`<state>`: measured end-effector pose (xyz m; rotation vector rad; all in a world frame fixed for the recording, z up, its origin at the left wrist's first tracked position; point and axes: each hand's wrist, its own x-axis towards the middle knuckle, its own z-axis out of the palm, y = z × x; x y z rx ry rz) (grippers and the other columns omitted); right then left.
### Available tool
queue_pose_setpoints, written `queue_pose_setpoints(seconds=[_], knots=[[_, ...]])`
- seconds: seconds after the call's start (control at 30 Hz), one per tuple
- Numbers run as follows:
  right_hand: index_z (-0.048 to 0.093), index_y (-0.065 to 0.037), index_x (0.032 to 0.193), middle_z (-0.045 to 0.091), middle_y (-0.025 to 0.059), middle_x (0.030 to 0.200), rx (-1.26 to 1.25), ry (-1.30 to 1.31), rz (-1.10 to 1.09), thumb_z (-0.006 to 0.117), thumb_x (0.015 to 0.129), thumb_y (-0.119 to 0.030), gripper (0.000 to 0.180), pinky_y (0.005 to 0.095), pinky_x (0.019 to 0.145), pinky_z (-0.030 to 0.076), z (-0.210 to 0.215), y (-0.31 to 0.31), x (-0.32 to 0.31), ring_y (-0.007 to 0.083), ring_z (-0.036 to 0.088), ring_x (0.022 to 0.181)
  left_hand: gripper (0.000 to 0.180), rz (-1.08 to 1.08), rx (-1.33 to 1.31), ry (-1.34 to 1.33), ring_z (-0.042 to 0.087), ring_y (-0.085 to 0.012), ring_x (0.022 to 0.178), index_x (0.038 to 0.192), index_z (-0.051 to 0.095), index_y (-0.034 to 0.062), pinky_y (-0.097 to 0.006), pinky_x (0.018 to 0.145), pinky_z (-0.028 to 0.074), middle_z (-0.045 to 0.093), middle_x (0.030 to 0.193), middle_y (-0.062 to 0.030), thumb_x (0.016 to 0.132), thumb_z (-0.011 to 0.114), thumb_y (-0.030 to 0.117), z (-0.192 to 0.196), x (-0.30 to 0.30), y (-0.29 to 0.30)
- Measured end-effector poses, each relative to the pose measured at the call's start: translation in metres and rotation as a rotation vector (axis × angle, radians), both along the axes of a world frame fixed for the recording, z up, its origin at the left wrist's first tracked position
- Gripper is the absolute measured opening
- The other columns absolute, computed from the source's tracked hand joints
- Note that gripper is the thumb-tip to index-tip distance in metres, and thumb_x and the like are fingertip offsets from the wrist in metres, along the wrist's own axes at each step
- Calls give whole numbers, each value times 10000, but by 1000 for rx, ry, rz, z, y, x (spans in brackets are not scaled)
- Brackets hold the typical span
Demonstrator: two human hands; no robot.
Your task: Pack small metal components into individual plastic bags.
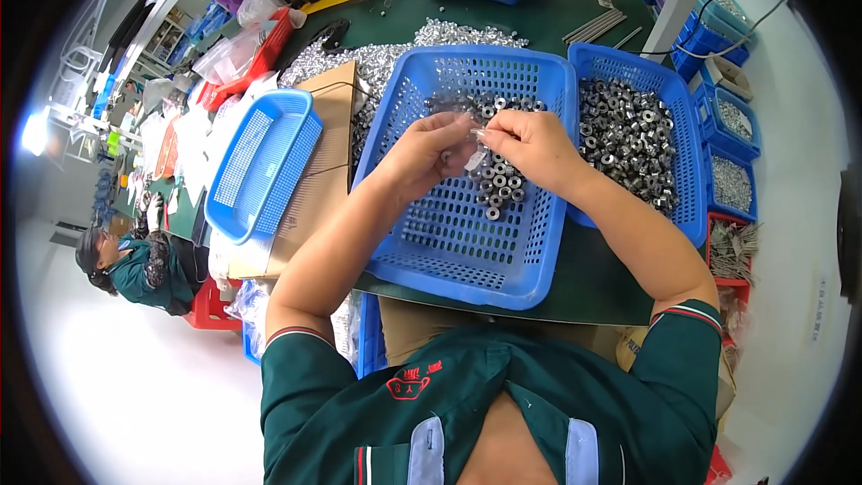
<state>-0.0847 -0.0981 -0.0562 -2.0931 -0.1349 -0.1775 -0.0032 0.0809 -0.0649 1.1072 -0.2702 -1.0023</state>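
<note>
Both my hands meet over a blue perforated basket [422, 256] on the green table. My left hand [429, 154] pinches a small clear plastic bag [473, 160] with its fingers closed. At the bag's mouth, the fingers of my right hand [530, 145] are closed on a small metal part. Under the hands, several small silver nuts [499, 187] lie in the basket. A second blue basket [684, 139] on the right is packed with similar metal nuts [628, 130].
An empty blue basket [260, 162] rests on a cardboard box [319, 184] at the left. Loose silver parts [386, 58] are heaped behind the baskets. More blue and red bins stand at the back and right. Another person [135, 265] sits at far left.
</note>
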Motion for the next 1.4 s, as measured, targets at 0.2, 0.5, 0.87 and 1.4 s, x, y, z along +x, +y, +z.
queue_pose_setpoints(seconds=[0.2, 0.5, 0.87, 1.4], knots=[[553, -42, 712, 565, 121, 598, -263, -330, 10, 593, 802, -194, 181, 384, 505, 430, -6, 2, -1, 283, 579, 551, 172, -21, 6, -37, 353, -61, 521, 903, 540, 71, -189, 460, 279, 488, 661, -6, 923, 532, 242, -3, 3, 0], [511, -65, 697, 559, 140, 603, -334, -478, -24, 589, 822, -223, 215, 416, 512, 436, -11, 3, -2, 323, 576, 576, 183, -49, -6, -38, 374, -73, 510, 844, 552, 80, -202, 463, 285, 506, 651, -15, 906, 561, 252, -4, 3, 0], [569, -42, 695, 415, -44, 511, 404, 384, 135, 539, 880, -248, 278, 212, 416, 292, 3, -3, 6, 38, 349, 443, 170, 33, 123, -392, 450, -70, 560, 873, 548, 49, -194, 496, 329, 561, 715, -23, 896, 570, 216, 9, 3, -2], [536, -43, 727, 358, -64, 525, 623, 317, 150, 515, 927, -272, 304, 185, 405, 245, -1, -4, 7, 16, 302, 445, 259, -409, 1014, -1373, 607, -339, 837, 959, 576, 84, -428, 720, 471, 642, 859, -152, 747, 631, 223, -43, -4, -14]])
